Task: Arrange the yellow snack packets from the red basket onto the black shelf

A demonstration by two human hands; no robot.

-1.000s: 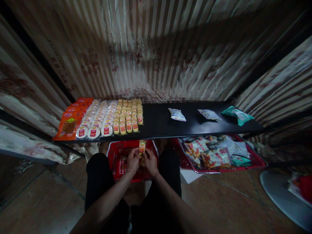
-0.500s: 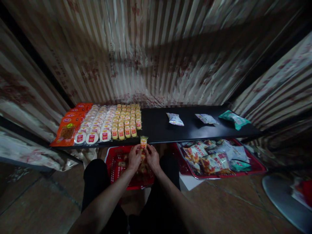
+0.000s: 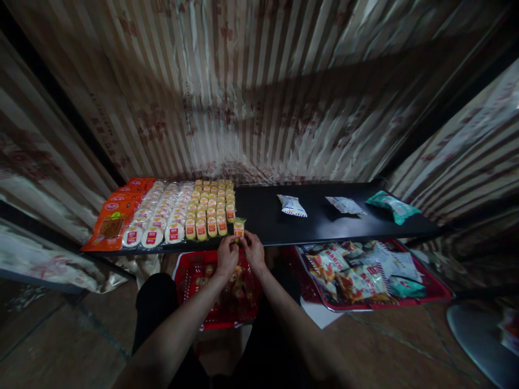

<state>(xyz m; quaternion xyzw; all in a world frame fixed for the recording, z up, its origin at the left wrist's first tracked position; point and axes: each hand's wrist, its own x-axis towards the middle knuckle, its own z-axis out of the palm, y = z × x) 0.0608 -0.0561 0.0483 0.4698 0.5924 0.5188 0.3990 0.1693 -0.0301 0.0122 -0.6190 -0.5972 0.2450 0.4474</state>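
Leftmost on the black shelf (image 3: pixel 308 229), a line of orange packets (image 3: pixel 108 222) runs from back to front, overlapping one another. Just beside them lie columns of round white wrapped pieces (image 3: pixel 153 227), their red labels facing forward. Next come tight rows of small yellow wrapped pieces (image 3: pixel 211 212). Below the shelf's front edge, between the person's knees, sits a red basket (image 3: pixel 180 276) with more wrapped pieces inside.

Above it, the left hand (image 3: pixel 227 256) has its fingers clamped on the lower part of one yellow packet (image 3: pixel 239 227), which stands upright at the shelf's front edge, just right of the front yellow row. The right hand (image 3: pixel 253 254) pinches the same packet from the other side, fingers closed on it.

Further right, well apart, lie a white packet (image 3: pixel 292 205), a second white packet (image 3: pixel 346 205) and a green packet (image 3: pixel 392 206). Beneath these, a second red basket (image 3: pixel 441 295) is heaped with mixed bags (image 3: pixel 365 281).
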